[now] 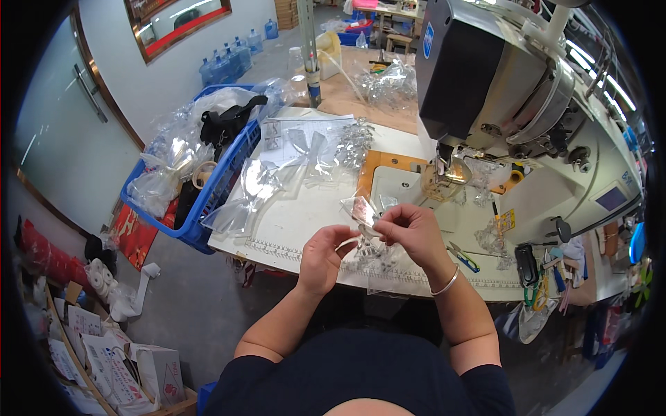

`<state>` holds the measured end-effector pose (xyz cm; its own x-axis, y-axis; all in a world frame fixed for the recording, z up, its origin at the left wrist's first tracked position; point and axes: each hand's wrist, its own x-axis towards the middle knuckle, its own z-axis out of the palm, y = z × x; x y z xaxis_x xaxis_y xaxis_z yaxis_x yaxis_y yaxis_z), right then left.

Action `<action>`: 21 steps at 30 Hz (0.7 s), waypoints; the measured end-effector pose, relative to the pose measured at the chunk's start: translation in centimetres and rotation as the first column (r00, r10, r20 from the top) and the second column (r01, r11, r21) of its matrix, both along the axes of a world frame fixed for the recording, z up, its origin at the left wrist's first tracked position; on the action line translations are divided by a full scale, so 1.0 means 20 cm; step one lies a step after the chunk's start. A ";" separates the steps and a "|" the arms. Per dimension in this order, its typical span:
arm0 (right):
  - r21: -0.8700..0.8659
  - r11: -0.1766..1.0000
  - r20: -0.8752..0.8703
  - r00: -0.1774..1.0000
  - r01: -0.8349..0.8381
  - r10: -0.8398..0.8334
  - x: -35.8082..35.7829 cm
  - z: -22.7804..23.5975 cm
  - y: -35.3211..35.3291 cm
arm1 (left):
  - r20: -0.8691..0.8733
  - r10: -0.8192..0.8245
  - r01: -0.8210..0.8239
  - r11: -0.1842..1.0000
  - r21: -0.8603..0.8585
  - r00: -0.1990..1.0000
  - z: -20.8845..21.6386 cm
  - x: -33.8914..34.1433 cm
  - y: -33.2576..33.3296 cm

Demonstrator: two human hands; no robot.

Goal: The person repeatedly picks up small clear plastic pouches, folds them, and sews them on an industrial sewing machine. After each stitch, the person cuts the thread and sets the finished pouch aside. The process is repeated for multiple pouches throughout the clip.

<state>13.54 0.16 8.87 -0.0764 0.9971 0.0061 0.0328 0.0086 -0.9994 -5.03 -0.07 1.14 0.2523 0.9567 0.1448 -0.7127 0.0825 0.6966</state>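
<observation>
Over the front edge of the white sewing table, I hold a small clear plastic piece (359,208) with a shiny, pinkish glint. My right hand (414,232) pinches its lower right part between thumb and fingers. From the other side, the curled fingers of my left hand (325,255) meet its lower edge, where a pale strip shows; their exact contact is hard to make out. Beneath both hands lies a heap of small clear pieces (380,262). The sewing machine's needle area (444,170) is just beyond my right hand.
A blue basket (201,225) full of plastic bags stands left of the table. Clear sheets (260,182) and a printed paper (333,125) lie on the tabletop (284,222). Thread snips (463,258) rest right of my hand. The machine's head (479,76) overhangs the right side.
</observation>
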 end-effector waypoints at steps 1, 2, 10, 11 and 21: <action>-0.011 1.000 -0.058 0.998 0.014 -0.014 0.00 0.00 0.01 | 0.058 -0.035 0.035 0.999 -0.004 0.998 -0.01 0.00 0.00; -0.022 0.999 -0.116 0.993 0.027 -0.029 0.01 -0.01 0.02 | 0.116 -0.070 0.071 0.997 -0.005 0.991 -0.02 0.01 0.00; -0.071 0.991 -0.247 0.960 0.117 -0.131 0.02 -0.05 0.06 | -0.126 -0.147 0.140 0.988 -0.065 0.981 -0.01 0.06 -0.08; -0.070 0.991 -0.256 0.958 0.117 -0.132 0.02 -0.06 0.06 | -0.144 -0.149 0.133 0.984 -0.117 0.978 -0.02 0.06 -0.08; -0.083 0.986 -0.232 0.960 0.141 -0.157 0.04 -0.13 0.09 | -0.060 -0.145 0.131 0.973 -0.192 0.988 -0.03 0.07 -0.09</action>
<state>14.24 2.01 6.28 0.0687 0.9959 -0.0595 -0.2087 -0.0440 -0.9770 -3.71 -1.85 0.57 0.3874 0.9202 -0.0568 -0.6331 0.3103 0.7092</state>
